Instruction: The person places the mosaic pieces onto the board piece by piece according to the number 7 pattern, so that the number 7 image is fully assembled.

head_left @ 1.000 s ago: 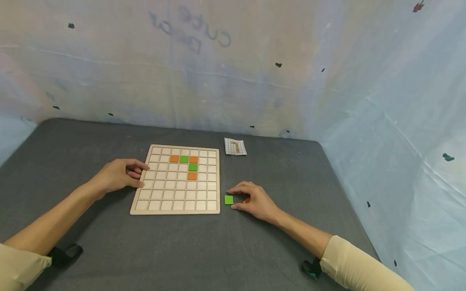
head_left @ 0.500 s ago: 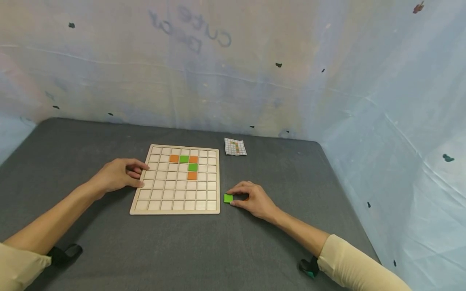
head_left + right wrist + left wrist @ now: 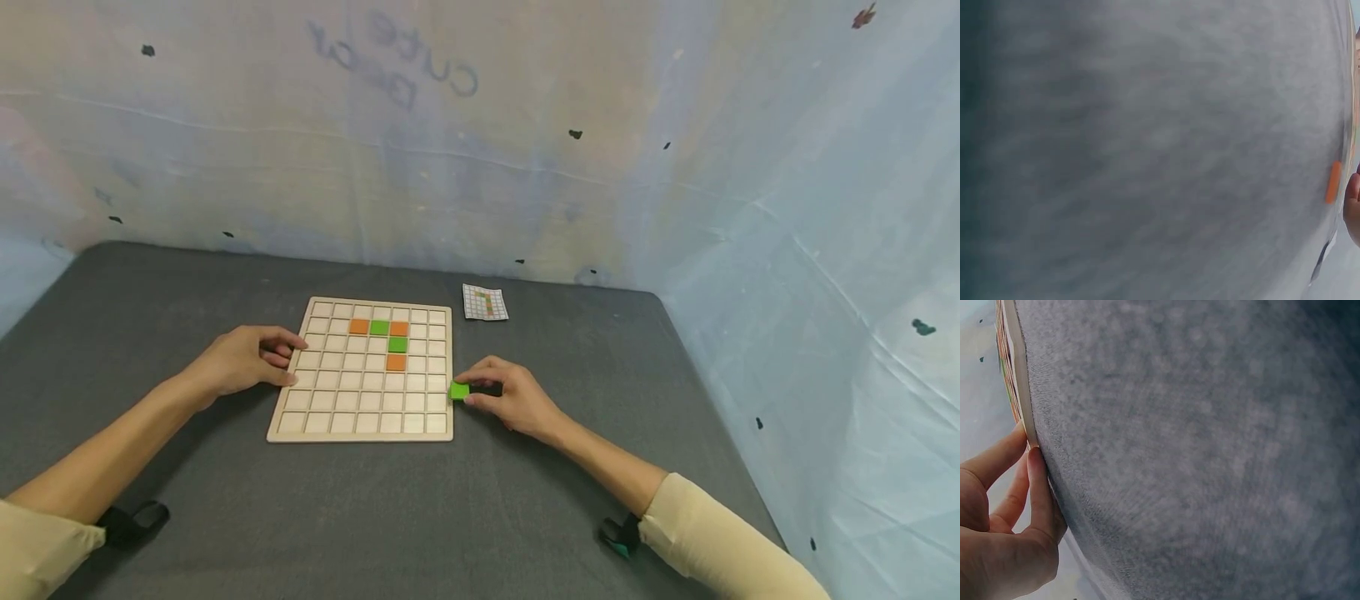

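A pale wooden grid board (image 3: pixel 349 381) lies on the grey cloth, with several orange and green square tiles set in its upper cells. My left hand (image 3: pixel 238 360) holds the board's left edge; thumb and index fingertips touch the rim, also seen in the left wrist view. Between thumb and fingers my right hand (image 3: pixel 521 400) pinches a green square tile (image 3: pixel 459 391) at the board's right rim. An orange tile (image 3: pixel 1333 182) lies on the cloth in the right wrist view; the right hand hides it in the head view.
A small printed card (image 3: pixel 485 303) showing a grid pattern lies beyond the board's upper right corner. The grey cloth-covered table (image 3: pixel 360 517) extends around the board. A pale painted curtain (image 3: pixel 510 167) hangs along the far side and the right.
My right hand has picked up the green tile from the cloth and moved it left and away from me to the board's right rim. The left hand has stayed in place.
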Action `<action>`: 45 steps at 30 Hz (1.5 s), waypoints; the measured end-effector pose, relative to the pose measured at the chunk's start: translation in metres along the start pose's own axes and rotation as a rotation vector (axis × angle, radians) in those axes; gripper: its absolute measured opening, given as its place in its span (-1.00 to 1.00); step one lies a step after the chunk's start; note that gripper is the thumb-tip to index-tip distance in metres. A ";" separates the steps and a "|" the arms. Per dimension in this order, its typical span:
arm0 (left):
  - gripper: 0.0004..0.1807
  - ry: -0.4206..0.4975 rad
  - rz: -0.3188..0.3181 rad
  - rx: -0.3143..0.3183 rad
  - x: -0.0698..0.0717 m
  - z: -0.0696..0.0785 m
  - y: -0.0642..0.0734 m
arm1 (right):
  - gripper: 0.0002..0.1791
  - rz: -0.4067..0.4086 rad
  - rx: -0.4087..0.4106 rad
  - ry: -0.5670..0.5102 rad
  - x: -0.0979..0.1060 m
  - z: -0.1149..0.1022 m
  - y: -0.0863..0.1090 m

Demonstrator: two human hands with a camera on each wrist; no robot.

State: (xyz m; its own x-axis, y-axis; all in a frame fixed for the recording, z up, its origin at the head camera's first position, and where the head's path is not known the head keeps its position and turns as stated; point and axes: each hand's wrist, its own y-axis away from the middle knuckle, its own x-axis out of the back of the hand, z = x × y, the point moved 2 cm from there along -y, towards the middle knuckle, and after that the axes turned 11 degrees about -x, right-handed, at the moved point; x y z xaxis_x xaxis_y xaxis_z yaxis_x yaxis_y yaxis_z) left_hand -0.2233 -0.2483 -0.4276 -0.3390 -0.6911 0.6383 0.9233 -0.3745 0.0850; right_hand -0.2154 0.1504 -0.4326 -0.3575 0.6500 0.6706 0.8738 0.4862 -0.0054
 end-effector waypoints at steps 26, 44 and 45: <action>-0.37 0.025 -0.006 0.009 0.000 0.000 0.001 | -0.68 -0.066 0.105 0.058 -0.033 -0.036 -0.047; -0.38 0.022 0.001 0.014 -0.001 0.003 0.001 | -0.70 -0.048 0.065 0.158 -0.051 -0.044 -0.060; -0.38 0.024 0.001 0.015 -0.001 0.003 0.001 | -0.69 -0.047 0.067 0.163 -0.052 -0.044 -0.060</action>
State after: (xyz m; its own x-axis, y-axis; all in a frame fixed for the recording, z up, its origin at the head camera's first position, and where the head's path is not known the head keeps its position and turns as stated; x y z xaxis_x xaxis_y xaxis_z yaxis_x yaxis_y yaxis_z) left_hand -0.2219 -0.2463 -0.4259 -0.3425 -0.7061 0.6197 0.9261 -0.3647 0.0963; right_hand -0.2347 0.0618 -0.4344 -0.3347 0.5251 0.7825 0.8316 0.5551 -0.0169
